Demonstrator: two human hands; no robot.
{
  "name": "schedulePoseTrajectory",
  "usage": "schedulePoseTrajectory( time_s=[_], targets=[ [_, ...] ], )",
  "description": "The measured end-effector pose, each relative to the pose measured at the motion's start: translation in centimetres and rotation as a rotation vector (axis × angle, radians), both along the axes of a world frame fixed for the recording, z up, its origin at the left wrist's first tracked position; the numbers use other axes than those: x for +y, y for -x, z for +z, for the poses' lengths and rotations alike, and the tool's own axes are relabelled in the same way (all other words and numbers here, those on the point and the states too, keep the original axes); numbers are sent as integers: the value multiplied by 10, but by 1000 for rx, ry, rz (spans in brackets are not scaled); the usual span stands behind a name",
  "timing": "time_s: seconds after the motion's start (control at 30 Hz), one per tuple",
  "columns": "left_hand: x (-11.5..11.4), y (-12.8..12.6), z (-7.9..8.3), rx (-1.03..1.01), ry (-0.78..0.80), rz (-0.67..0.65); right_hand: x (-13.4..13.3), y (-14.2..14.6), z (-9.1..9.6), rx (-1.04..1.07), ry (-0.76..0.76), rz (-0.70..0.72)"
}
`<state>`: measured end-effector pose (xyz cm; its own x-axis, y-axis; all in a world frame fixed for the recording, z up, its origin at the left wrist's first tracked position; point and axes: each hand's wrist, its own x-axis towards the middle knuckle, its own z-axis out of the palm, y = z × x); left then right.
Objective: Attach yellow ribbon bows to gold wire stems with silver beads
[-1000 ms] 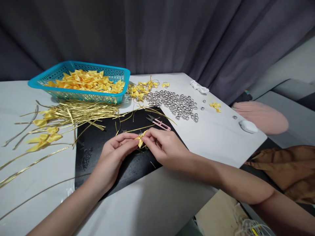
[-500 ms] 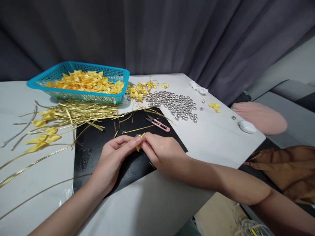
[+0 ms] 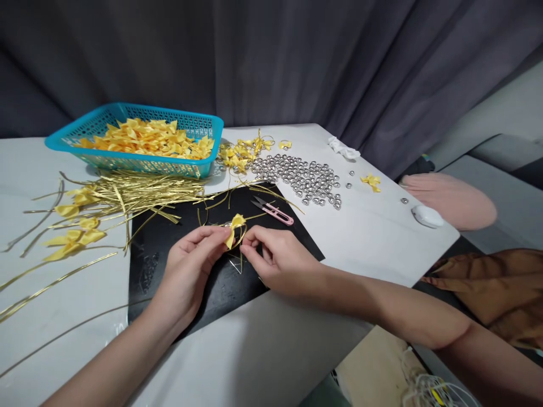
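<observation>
Over the black mat, my left hand pinches a yellow ribbon bow between thumb and fingers. A shiny piece, perhaps a silver bell, shows partly behind the bow at the fingertips. Thin gold cord loops out from the bow's right side. The thumb and forefinger of my right hand close on this cord, just right of the bow. Pink-handled thread snips lie on the mat beyond my right hand, blades pointing left.
A blue basket of yellow ribbon bows stands at the back left. Gold cords are heaped before it. Many silver bells spread across the white table. Finished-looking bow pieces lie by the basket, and a white mouse-shaped object near the right edge.
My hands have drawn slightly apart. The bow, mostly covered by my fingers before, now shows upright in my left hand, and a cord loop is visible toward my right fingers.
</observation>
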<state>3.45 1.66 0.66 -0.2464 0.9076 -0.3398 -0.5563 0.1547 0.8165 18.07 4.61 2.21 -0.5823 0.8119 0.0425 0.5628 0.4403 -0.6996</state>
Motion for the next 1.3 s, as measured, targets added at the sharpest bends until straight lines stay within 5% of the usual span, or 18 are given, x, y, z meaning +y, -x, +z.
schedulePoseTrajectory(
  time_s=[0.3, 0.6, 0.9, 1.3],
  targets=[
    [1, 2, 8, -43, 27, 3, 0, 2, -4, 134, 134, -69],
    [7, 15, -5, 434, -94, 147, 26, -14, 30, 138, 450, 3],
    [5, 14, -5, 531, -88, 142, 40, -43, 51, -12, 182, 146],
    [4, 13, -6, 570, -100, 61, 37, -47, 61, 160, 567, 281]
  ],
)
